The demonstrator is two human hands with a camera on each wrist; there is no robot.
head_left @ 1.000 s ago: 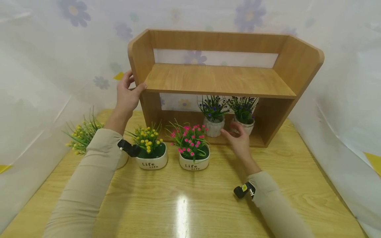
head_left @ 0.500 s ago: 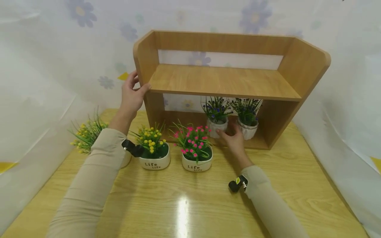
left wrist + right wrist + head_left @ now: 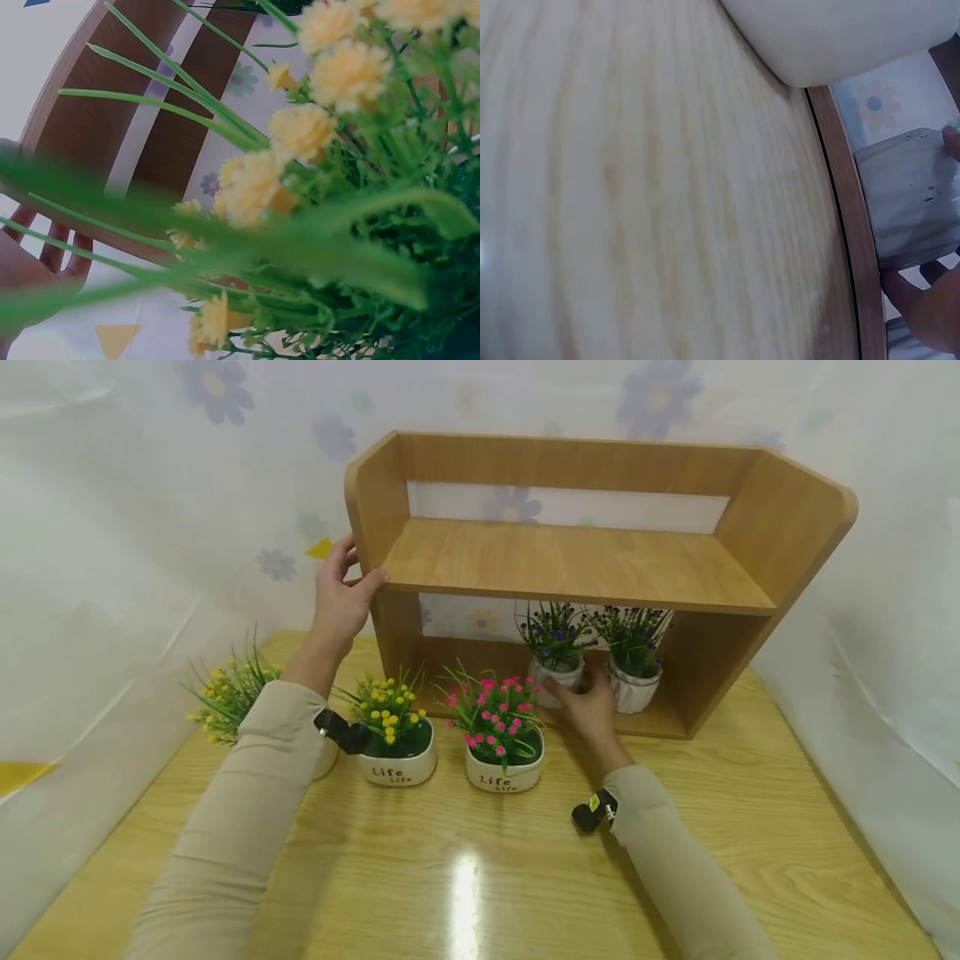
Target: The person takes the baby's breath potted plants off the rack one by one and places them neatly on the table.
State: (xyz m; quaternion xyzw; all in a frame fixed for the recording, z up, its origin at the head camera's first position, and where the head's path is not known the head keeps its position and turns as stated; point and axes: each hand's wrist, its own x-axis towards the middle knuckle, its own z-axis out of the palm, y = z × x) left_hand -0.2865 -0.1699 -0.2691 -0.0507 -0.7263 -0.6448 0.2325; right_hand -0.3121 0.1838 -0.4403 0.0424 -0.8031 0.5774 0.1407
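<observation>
At the left side panel of a wooden shelf (image 3: 570, 556), my left hand (image 3: 339, 602) grips the edge, thumb in front and fingers behind. In the left wrist view that hand (image 3: 37, 274) shows at the left border, partly behind blurred grass blades. Inside the lower compartment stands a white flowerpot (image 3: 558, 671) with blue-flowered greenery. My right hand (image 3: 596, 714) holds this pot, with the thumb across its front and the fingers at its right side. The right wrist view shows the same flowerpot (image 3: 911, 202) between thumb and fingers. A second white pot (image 3: 636, 691) stands to its right.
In front of the shelf are an oval pot with pink flowers (image 3: 504, 772) and one with yellow flowers (image 3: 397, 770). Another yellow-flowered plant (image 3: 236, 693) stands farther left, partly behind the left sleeve. All rest on a wood-grain table (image 3: 390, 877).
My right hand has shifted left from between the two white pots and its thumb now lies over the left pot's front. My left hand stays on the shelf side. The head view has shifted slightly.
</observation>
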